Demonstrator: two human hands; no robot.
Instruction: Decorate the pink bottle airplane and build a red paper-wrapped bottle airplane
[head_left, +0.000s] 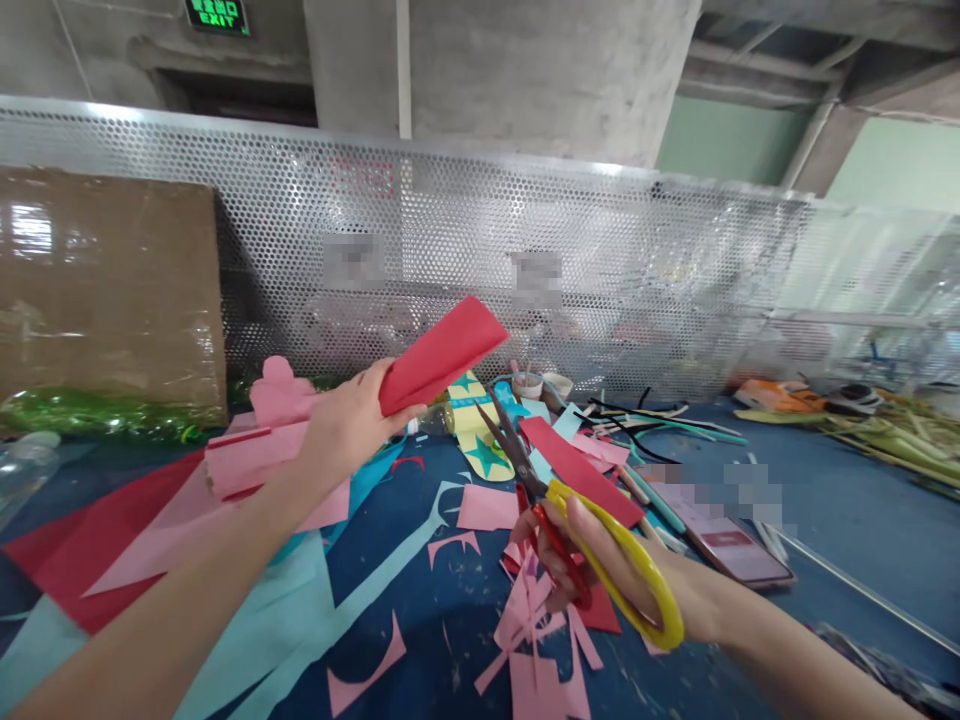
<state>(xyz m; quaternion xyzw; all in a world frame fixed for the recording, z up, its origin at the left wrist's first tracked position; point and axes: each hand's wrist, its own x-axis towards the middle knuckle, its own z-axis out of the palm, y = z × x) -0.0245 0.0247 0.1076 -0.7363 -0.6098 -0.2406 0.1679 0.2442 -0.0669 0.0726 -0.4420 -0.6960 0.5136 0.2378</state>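
Note:
My left hand (356, 415) is closed on a folded piece of red paper (446, 350), lifted above the table and tilted up to the right. In my right hand (566, 550) is a pair of scissors (626, 565) with yellow and red handles. The blades are parted and point up to the left, below and apart from the red paper. Under the scissors lie pink paper scraps (532, 615) and a red paper strip (581, 470). A yellow paper cutout (480, 430) with teal stars lies between the hands.
Pink, red and light blue sheets (277, 610) spread over the left of the blue table (420, 640). At right lie a phone (720, 535) and several thin strips (660, 425). Behind stand a perforated metal panel (465, 230) and a cardboard sheet (112, 290).

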